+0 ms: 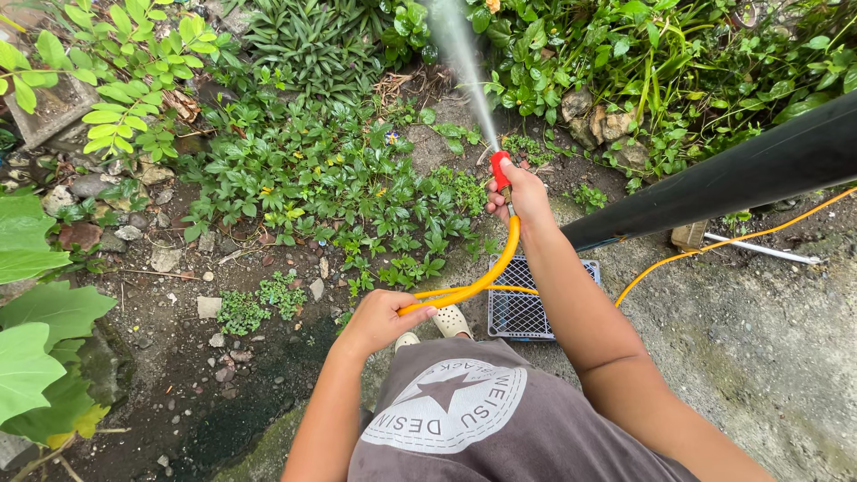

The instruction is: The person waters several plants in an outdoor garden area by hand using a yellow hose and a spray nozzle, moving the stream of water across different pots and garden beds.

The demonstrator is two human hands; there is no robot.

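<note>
Left hand [382,318] is seen nearest the camera, low in the view just above a grey printed shirt [464,419], closed around a yellow garden hose [486,277]. From that grip the hose is carried up and to the right in a curve, its long axis rising away from the body toward the right hand [522,195], which is held farther out with the arm extended. The right hand is wrapped around the hose's far end, where a red nozzle [501,170] is gripped and pointed up and away. A thin spray of water [469,71] is thrown from the nozzle toward the top of the view. So the nozzle lies forward and to the right of the left hand, and the right hand is the one on it.

Below the hands, a pale clog [453,319] is seen on the ground beside a square metal drain grate [522,308]. More yellow hose [714,245] is trailed off to the right over rough concrete [768,357], under a thick black pipe [741,174] crossing the upper right. Farther out, low green ground-cover plants [339,187] with small yellow flowers are spread over dark stony soil [187,348], with large leaves [36,303] at the left edge and dense shrubs [678,62] at the back.
</note>
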